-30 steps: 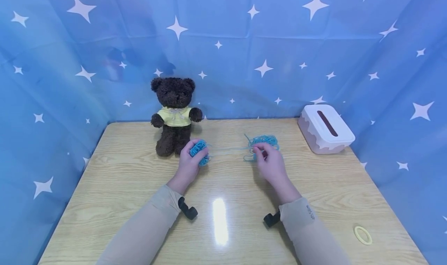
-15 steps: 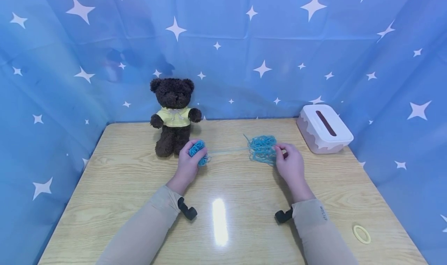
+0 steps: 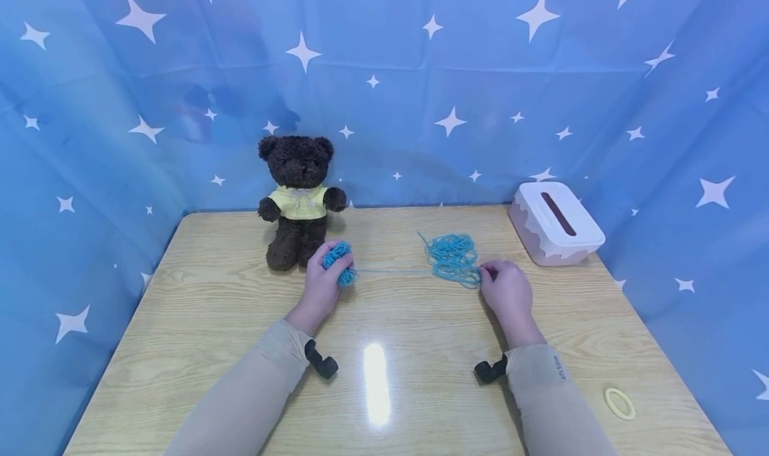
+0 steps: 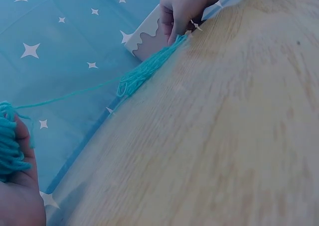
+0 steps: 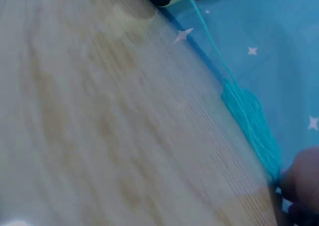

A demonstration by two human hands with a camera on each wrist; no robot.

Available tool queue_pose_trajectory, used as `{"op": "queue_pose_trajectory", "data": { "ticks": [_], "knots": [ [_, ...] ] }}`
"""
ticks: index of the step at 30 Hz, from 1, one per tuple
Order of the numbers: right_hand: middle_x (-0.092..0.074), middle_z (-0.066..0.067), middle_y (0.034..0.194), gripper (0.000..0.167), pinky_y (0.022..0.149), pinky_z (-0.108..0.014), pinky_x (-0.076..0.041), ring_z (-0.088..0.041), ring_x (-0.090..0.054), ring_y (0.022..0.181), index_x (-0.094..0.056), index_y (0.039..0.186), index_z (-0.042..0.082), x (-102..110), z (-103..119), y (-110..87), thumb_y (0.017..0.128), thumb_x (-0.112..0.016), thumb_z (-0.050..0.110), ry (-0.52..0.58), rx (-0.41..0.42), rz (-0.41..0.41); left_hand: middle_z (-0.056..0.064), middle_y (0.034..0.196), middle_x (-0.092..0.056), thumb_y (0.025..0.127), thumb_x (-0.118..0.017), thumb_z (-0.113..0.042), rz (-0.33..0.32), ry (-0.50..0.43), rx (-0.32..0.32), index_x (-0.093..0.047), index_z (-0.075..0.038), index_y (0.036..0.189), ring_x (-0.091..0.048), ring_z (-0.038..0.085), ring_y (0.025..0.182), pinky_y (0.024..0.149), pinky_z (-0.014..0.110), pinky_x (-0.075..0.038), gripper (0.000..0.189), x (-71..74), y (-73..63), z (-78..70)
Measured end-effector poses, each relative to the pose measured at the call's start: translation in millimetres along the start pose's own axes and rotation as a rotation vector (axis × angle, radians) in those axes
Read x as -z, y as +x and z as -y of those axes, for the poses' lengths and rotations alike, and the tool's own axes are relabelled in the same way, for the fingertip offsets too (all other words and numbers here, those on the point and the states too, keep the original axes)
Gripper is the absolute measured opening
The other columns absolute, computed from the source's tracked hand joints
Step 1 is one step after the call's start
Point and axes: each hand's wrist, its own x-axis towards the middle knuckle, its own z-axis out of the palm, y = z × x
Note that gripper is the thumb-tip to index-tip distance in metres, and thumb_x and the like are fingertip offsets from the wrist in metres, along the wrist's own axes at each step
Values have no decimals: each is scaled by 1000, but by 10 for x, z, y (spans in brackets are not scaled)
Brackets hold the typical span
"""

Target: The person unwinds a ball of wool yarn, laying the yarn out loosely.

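Observation:
A wound bundle of blue yarn (image 3: pixel 338 256) sits in my left hand (image 3: pixel 322 279), its thumb and fingers curled around it. From it one strand (image 3: pixel 390 271) runs across to a loose pile of yarn (image 3: pixel 452 252) on the table. At the pile's right end my right hand (image 3: pixel 507 292) pinches the yarn loops between thumb and fingertips, close over the tabletop. In the left wrist view, the loops (image 4: pixel 144 71) stretch out from the right hand (image 4: pixel 184 12).
A dark brown teddy bear (image 3: pixel 298 175) in a yellow top stands behind my left hand. A white-lidded tissue box (image 3: pixel 559 219) is at the back right. A pale yellow ring (image 3: pixel 619 403) lies near the right front. Star-patterned curtain (image 3: pixel 384 109) surrounds the table (image 3: pixel 288 389).
My right hand has moved right, from over the pile to its right end, drawing yarn along. The pile is now spread wider and lower. My left hand has stayed almost still.

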Motion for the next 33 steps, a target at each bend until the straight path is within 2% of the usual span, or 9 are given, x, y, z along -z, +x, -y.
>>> {"op": "queue_pose_trajectory", "data": {
  "ticks": [4, 6, 11, 13, 17, 20, 23, 27, 33],
  "knots": [
    [-78, -23, 115, 28, 92, -60, -56, -42, -72, 107, -80, 119, 2, 6, 12, -8, 109, -65, 23, 16, -10, -5, -3, 92, -65, 107, -60, 3, -1, -12, 9, -62, -7, 114, -64, 12, 79, 67, 20, -58, 13, -13, -8, -4],
    [-78, -23, 115, 27, 93, -60, -56, -43, -72, 107, -79, 120, 1, -14, 53, -23, 109, -65, 22, 43, 12, -53, -3, 93, -65, 107, -60, 3, 2, -13, 12, -62, -7, 114, -64, 12, 79, 67, 19, -57, 13, -12, -10, 4],
    [-75, -21, 118, 23, 85, -56, -59, -39, -71, 96, -78, 120, 3, -159, 424, -138, 107, -67, 19, 164, 179, -155, -3, 95, -66, 106, -60, 4, 4, -1, 4, -63, -6, 117, -65, 14, 81, 68, 20, -58, 14, 2, -19, 3],
    [-75, -19, 122, 24, 81, -49, -62, -32, -71, 91, -78, 124, 5, -261, 628, -210, 108, -68, 19, 212, 270, -111, -2, 95, -66, 106, -60, 4, 6, 1, 0, -63, -5, 118, -66, 15, 81, 68, 20, -59, 15, 10, -17, 8],
    [-74, -15, 138, 34, 83, -37, -66, -21, -74, 92, -72, 140, 8, -468, 999, -342, 109, -68, 23, 282, 415, 78, -3, 95, -66, 105, -63, 3, 18, -13, -1, -63, -6, 117, -66, 14, 80, 69, 21, -60, 15, 16, -1, 35],
    [-71, -13, 146, 44, 84, -33, -66, -16, -74, 93, -65, 151, 9, -600, 1222, -407, 111, -68, 26, 313, 452, 206, -3, 94, -66, 104, -65, 2, 32, -16, -4, -63, -8, 115, -66, 13, 80, 70, 21, -60, 14, 24, 10, 59],
    [-74, -9, 145, 48, 85, -32, -65, -14, -74, 93, -61, 155, 10, -696, 1390, -448, 112, -66, 29, 333, 457, 278, -3, 94, -65, 104, -65, 1, 46, -12, -10, -63, -9, 114, -66, 12, 81, 71, 21, -59, 14, 31, 14, 73],
    [-81, -4, 127, 41, 85, -33, -64, -13, -74, 91, -67, 149, 11, -792, 1501, -473, 112, -66, 29, 330, 485, 287, -3, 96, -65, 104, -66, 1, 46, -7, -15, -63, -7, 115, -67, 14, 82, 72, 21, -60, 14, 36, 21, 70],
    [-84, -2, 107, 20, 81, -32, -64, -15, -75, 91, -81, 123, 12, -774, 1495, -489, 110, -69, 21, 335, 507, 188, -2, 95, -65, 103, -66, 3, 34, -10, -23, -63, -4, 116, -67, 17, 81, 71, 21, -61, 15, 26, 13, 52]
  ]
}}
